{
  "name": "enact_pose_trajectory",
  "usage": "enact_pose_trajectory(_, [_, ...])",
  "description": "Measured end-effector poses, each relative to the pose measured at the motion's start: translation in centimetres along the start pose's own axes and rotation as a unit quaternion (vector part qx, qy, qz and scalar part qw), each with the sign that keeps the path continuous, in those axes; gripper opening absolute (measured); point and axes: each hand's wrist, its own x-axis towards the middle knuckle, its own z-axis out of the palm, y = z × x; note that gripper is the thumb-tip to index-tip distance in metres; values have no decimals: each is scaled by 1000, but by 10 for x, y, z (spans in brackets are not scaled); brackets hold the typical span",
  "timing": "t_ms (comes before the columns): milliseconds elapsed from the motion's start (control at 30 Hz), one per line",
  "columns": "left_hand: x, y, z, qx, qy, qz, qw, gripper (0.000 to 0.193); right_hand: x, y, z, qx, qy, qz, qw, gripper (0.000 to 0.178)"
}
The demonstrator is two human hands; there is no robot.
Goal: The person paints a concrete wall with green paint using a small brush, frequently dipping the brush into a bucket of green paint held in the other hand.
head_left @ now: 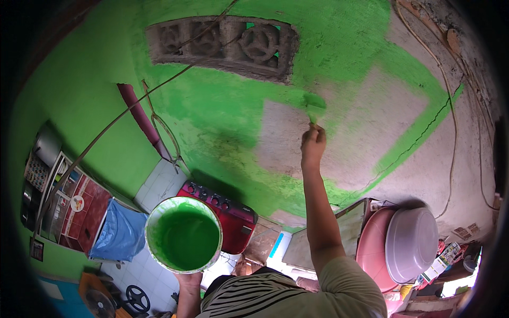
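Left hand (189, 281) mostly hidden beneath paint bucket (150, 237); set of its fingers can't be told. Right hand (313, 144) pinches brush (315, 104) by the handle, up at part-green wall (281, 140); bristles blurred. Bucket blocks part of red machine (233, 230). Dark cable (114, 122) crosses maroon pipe (144, 123). Lilac basin (416, 244) right; clutter (444, 261) beyond indistinct.

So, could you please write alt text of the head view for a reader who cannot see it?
A person's right hand holds a green-coated brush at a partly green, partly bare wall, while the left hand supports a bucket of green paint from below. A patterned vent is set above; a red machine with knobs stands beyond the bucket.
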Motion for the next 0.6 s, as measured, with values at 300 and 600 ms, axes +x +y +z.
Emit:
enact_pose_trajectory(300, [4, -4, 0, 26, -8, 5, 1000, 49, -16, -12, 18, -27, 138, -36, 989, 29])
enact_pose_trajectory(600, [3, -4, 5, 32, -46, -4, 998, 49, -11, 32, 74, -114, -51, 12, 992, 22])
